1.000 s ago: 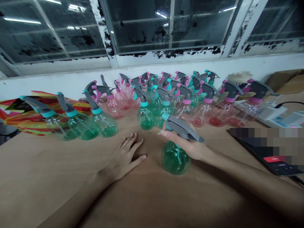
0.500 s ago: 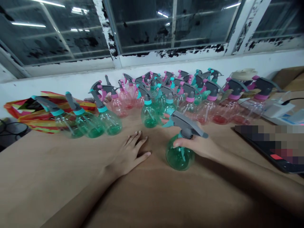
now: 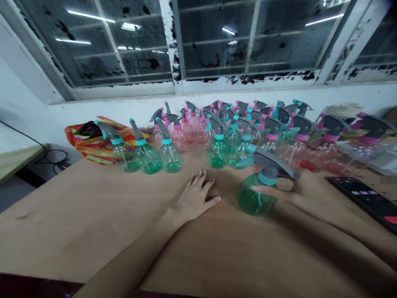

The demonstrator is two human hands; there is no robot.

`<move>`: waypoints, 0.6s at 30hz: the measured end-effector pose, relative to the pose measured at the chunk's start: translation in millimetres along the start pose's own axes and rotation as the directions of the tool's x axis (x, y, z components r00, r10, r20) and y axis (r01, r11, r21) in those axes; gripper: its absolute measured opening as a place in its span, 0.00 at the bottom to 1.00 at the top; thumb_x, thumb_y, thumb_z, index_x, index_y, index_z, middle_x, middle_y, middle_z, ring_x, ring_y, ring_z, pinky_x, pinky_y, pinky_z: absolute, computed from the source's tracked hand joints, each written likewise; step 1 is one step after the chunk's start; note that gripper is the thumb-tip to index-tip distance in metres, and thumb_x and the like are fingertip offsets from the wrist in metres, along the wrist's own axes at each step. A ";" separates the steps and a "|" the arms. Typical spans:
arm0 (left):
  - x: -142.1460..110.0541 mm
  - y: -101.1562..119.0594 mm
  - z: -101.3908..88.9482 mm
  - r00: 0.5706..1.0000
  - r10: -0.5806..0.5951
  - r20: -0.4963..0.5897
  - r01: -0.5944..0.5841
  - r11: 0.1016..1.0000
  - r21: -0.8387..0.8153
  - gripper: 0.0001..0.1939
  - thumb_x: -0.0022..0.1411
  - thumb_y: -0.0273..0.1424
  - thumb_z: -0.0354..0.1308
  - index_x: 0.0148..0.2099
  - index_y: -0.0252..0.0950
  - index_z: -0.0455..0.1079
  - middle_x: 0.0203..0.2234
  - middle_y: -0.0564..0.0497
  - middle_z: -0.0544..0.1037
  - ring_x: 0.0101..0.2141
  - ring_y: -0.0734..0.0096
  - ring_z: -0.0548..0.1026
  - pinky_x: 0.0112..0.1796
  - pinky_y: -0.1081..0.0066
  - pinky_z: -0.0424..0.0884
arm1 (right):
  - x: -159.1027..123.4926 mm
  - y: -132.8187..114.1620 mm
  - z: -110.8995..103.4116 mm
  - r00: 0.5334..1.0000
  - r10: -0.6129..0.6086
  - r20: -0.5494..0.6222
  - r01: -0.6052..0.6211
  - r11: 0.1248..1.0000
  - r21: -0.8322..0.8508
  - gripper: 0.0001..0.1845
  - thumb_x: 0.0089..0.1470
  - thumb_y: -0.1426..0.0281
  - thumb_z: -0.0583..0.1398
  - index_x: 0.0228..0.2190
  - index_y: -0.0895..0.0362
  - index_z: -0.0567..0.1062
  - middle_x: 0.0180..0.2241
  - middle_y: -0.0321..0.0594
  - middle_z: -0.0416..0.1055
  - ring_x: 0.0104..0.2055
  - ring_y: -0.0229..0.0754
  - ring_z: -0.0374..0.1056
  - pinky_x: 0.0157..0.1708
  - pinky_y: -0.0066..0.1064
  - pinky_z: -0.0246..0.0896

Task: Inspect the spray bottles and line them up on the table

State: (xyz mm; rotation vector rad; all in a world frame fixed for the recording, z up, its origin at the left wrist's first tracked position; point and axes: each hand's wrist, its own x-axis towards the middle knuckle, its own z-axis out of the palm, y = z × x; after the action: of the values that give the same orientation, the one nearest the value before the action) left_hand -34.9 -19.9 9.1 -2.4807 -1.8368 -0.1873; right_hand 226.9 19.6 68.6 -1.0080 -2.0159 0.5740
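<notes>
My right hand (image 3: 305, 194) is closed around a round green spray bottle (image 3: 256, 200), thumb across its front below the turquoise collar. The bottle has a grey trigger head with a turquoise nozzle pointing left, and it stands close to upright. Whether its base touches the table cannot be told. My left hand (image 3: 198, 198) lies flat on the table to the left of this bottle, fingers spread, holding nothing. Beyond it stands a clear green spray bottle (image 3: 218, 153). Three more green spray bottles (image 3: 172, 159) stand in a row at the left.
Several pink spray bottles (image 3: 296, 149) and green ones crowd the back of the wooden table (image 3: 93, 215) below the windows. A red-and-yellow patterned bag (image 3: 89, 145) lies at the back left. A phone (image 3: 362, 196) rests at the right. Black cables (image 3: 51, 159) lie beyond the left edge.
The view has swung left, so everything appears further right. My right hand sits a little further right around the bottle, its thumb still in front. My left hand has stayed flat.
</notes>
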 end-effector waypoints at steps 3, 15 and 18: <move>-2.5 1.9 1.9 1.000 0.001 -0.020 -0.001 1.000 -0.006 0.31 0.65 0.48 0.46 0.61 0.31 0.59 0.61 0.36 0.55 0.61 0.49 0.51 0.57 0.52 0.49 | 26.6 -14.1 8.7 0.999 0.004 0.043 -0.004 1.000 0.003 0.22 0.43 0.55 0.65 0.40 0.50 0.76 0.36 0.39 0.77 0.36 0.51 0.72 0.36 0.42 0.66; -8.0 4.5 11.5 0.996 -0.003 -0.085 0.000 0.999 -0.033 0.27 0.66 0.46 0.46 0.58 0.30 0.62 0.59 0.36 0.60 0.60 0.49 0.55 0.57 0.52 0.51 | 141.7 -54.1 130.8 0.988 -0.153 0.035 0.156 0.984 -0.086 0.17 0.49 0.57 0.60 0.28 0.60 0.75 0.29 0.45 0.75 0.35 0.48 0.69 0.35 0.35 0.60; -8.0 5.5 12.5 0.996 -0.005 -0.090 0.001 0.999 -0.046 0.26 0.66 0.45 0.46 0.57 0.31 0.63 0.59 0.36 0.60 0.60 0.50 0.55 0.57 0.52 0.51 | 150.5 -43.5 151.2 0.993 -0.104 0.051 0.108 0.991 -0.085 0.18 0.49 0.56 0.59 0.27 0.60 0.75 0.27 0.46 0.75 0.33 0.49 0.70 0.33 0.35 0.60</move>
State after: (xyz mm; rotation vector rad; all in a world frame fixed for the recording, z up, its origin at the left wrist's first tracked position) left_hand -31.1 -27.7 -4.1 -2.4555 -1.8205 -0.3395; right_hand 29.0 109.9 77.8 -0.9402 -2.1373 0.4593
